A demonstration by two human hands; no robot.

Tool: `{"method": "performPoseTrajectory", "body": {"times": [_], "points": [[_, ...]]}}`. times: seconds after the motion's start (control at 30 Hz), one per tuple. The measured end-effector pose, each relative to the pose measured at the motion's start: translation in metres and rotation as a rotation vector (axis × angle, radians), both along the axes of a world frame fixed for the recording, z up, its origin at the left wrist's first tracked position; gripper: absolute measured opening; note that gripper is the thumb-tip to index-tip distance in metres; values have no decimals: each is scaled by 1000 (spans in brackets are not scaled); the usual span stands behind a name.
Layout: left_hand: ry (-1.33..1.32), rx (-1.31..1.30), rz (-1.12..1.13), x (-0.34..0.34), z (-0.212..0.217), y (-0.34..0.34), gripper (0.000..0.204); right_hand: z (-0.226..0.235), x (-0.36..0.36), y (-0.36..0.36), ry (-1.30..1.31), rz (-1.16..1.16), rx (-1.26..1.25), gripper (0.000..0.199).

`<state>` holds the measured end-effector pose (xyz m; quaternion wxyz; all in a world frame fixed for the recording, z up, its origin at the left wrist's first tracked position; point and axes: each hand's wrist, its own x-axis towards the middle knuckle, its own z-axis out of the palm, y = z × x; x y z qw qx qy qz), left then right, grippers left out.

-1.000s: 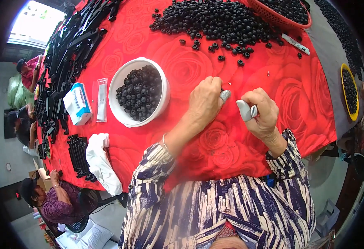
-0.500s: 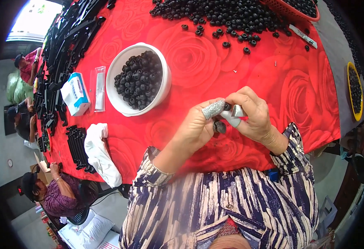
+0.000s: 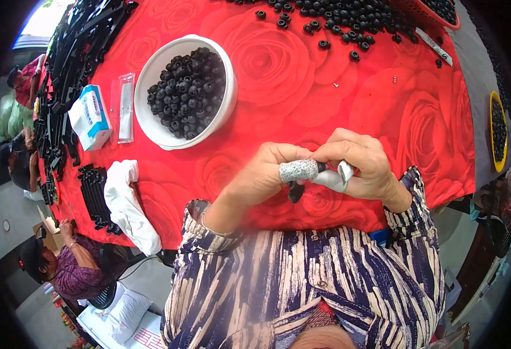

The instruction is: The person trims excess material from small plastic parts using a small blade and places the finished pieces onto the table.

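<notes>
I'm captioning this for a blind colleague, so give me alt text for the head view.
A person's left hand and right hand, wearing finger covers, hold a small black part between them over a red rose-print tablecloth. A white bowl of round black bead-like parts stands left; more lie heaped beyond.

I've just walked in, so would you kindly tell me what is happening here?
Over a red rose-printed tablecloth, a person's left hand, wearing a grey knitted finger cover, and right hand, wearing pale finger covers, meet at a small black part, mostly hidden. To their left, a round white bowl holds many small black rounded parts; a loose heap lies beyond.
</notes>
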<state>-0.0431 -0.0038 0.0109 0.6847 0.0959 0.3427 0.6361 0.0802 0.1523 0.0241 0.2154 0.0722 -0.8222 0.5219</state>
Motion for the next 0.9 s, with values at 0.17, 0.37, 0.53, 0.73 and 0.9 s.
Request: {"method": "performPoseTrajectory", "body": {"times": [0.17,0.37,0.53,0.73,0.9], "points": [[-41,32,-34,3,0,-2,25,2,1,0,-83,54,-52,31],[-249,-25,92,10,0,-6,23,0,2,-8,185,-170,254,32],[-215,14,153,18,2,-7,24,-1,3,-6,240,-162,302,35],[-162,24,240,25,2,-6,24,-4,6,-3,291,-161,332,38],[-166,18,242,23,5,-7,24,0,5,-2,291,-148,382,38]]}}
